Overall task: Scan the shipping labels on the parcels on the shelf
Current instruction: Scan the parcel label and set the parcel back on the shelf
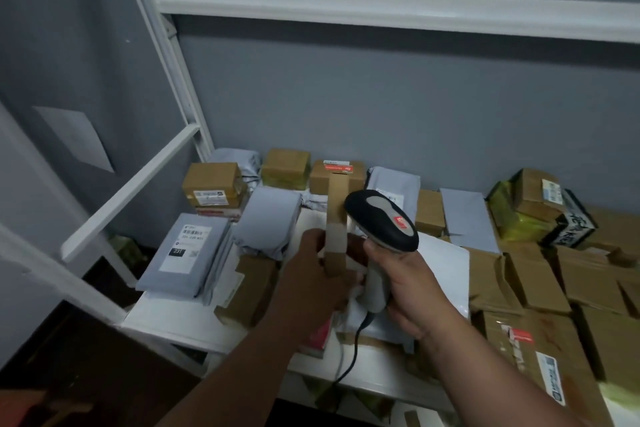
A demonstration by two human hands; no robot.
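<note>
Above white shelf (166, 319) crowded with parcels, left hand (311, 274) grips thin taped cardboard parcel (336, 236), holding it upright on edge. Right hand (408, 284) wraps handle of corded barcode scanner (381, 218), head just right of parcel, touching or nearly so. Parcel's label not visible. Judged step: lining up scan. Next: turn label face toward scanner window, press trigger. Grey mailer with label (185, 250) lies left of held parcel.
</note>
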